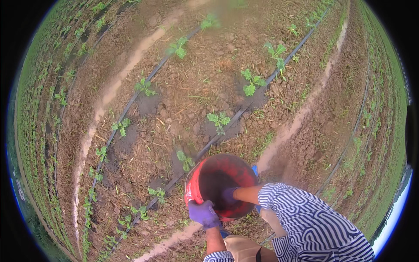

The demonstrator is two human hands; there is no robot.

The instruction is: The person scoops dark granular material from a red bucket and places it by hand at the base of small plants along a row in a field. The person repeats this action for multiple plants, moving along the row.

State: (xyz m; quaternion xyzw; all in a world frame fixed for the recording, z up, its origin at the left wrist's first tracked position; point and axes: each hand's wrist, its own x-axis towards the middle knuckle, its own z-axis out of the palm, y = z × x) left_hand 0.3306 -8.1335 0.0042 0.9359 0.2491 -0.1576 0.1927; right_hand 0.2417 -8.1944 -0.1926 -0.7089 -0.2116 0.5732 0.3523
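Note:
A red plastic bucket [193, 186], part filled with dark, soil-like material [212, 180], is in front of my body at the lower middle. My left hand [204, 213], in a purple glove, grips its near left rim. Reaching down inside, my right hand [230, 195] wears a purple glove too and touches the dark material; its fingers are hidden, so whether it holds any cannot be told. Just beyond the bucket, a small leafy seedling [185, 160] grows beside a black drip line [206, 149]. Dark patches surround this seedling and another leafy seedling [219, 120] farther up the row.
A second black drip line [126, 109] with seedlings runs along the left of the bed. Muddy, water-filled furrows [108, 95] flank the bed, one passing right of the bucket [288, 126]. Clods and straw cover the soil; further crop rows curve away on both sides.

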